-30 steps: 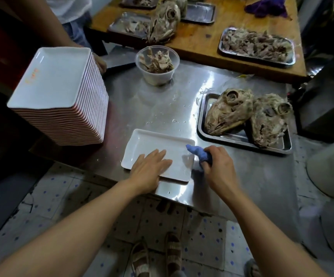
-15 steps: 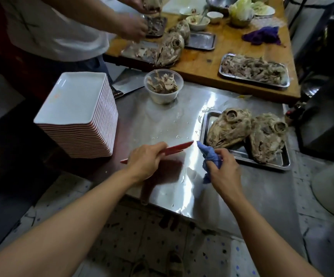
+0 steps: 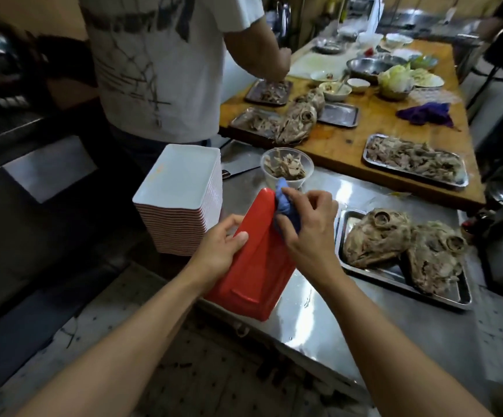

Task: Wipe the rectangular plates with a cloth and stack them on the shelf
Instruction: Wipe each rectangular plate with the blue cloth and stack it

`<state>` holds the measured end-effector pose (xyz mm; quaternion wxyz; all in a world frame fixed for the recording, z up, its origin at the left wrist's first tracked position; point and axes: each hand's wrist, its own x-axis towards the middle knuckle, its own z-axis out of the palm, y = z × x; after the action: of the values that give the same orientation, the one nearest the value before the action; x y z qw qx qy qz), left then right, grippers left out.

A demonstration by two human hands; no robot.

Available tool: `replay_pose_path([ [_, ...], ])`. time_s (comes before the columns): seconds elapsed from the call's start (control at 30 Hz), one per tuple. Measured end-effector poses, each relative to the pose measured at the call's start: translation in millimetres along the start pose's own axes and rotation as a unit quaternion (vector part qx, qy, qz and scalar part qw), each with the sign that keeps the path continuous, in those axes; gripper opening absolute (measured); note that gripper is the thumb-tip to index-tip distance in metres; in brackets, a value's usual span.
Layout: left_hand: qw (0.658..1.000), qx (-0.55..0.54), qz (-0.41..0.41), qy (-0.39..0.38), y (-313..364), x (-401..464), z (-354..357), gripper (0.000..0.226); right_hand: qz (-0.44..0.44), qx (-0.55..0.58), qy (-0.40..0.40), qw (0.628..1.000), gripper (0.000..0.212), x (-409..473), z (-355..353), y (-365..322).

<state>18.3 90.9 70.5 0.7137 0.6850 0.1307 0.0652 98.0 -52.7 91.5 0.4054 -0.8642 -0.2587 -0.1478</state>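
Note:
A rectangular plate (image 3: 256, 266), red underneath, is tilted up on edge over the near rim of the steel table (image 3: 328, 311), its red back toward me. My left hand (image 3: 220, 248) grips its left edge. My right hand (image 3: 307, 230) holds a bunched blue cloth (image 3: 286, 206) pressed against the plate's upper right edge. A tall stack of white rectangular plates (image 3: 181, 200) with red rims stands on the table just left of my hands.
A steel tray (image 3: 400, 278) with two cooked animal heads lies right of my hands. A clear bowl of meat scraps (image 3: 286, 170) stands behind the plate. A person in a white shirt (image 3: 160, 70) works at a wooden table (image 3: 346, 142) crowded with trays and bowls.
The plate lay flat, white side up, under my left hand. I have lifted and turned it so its red back faces me, and my right hand has brought the cloth onto it.

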Motion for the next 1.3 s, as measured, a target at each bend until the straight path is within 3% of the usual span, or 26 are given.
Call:
replay_pose_path([
  [0.17,0.995,-0.1,-0.004,0.006,8.9,-10.1,-4.5,0.022,-0.092,-0.004,-0.039,0.995,0.033,9.4,13.9,-21.8],
  [0.37,0.988,-0.142,0.006,0.055,18.4,-10.6,-1.2,0.022,-0.088,-0.01,-0.059,0.994,0.031,16.8,9.4,-14.5],
  [0.57,0.981,-0.173,0.017,0.082,27.1,-6.1,1.7,0.021,-0.013,0.061,-0.011,0.998,0.03,16.5,-3.4,-7.1],
  [0.7,0.978,-0.182,0.017,0.097,29.5,-0.7,9.9,0.019,0.085,0.098,0.007,0.992,0.037,21.1,-0.6,-11.4],
  [0.83,0.97,-0.209,0.009,0.126,32.3,10.4,21.0,0.018,0.17,0.145,-0.024,0.974,0.043,8.0,-2.9,-8.8],
  [1.1,0.947,-0.257,0.024,0.19,34.4,36.6,37.1,0.019,0.206,0.21,-0.038,0.955,0.048,-31.7,-25.0,3.3],
  [1.23,0.948,-0.276,0.007,0.161,26.6,39.2,47.0,0.016,0.271,0.316,-0.023,0.909,0.051,-22.5,-38.5,10.6],
  [1.3,0.965,-0.231,-0.019,0.122,23.3,39.0,46.5,0.014,0.281,0.321,-0.034,0.904,0.053,-17.8,-44.1,14.8],
])
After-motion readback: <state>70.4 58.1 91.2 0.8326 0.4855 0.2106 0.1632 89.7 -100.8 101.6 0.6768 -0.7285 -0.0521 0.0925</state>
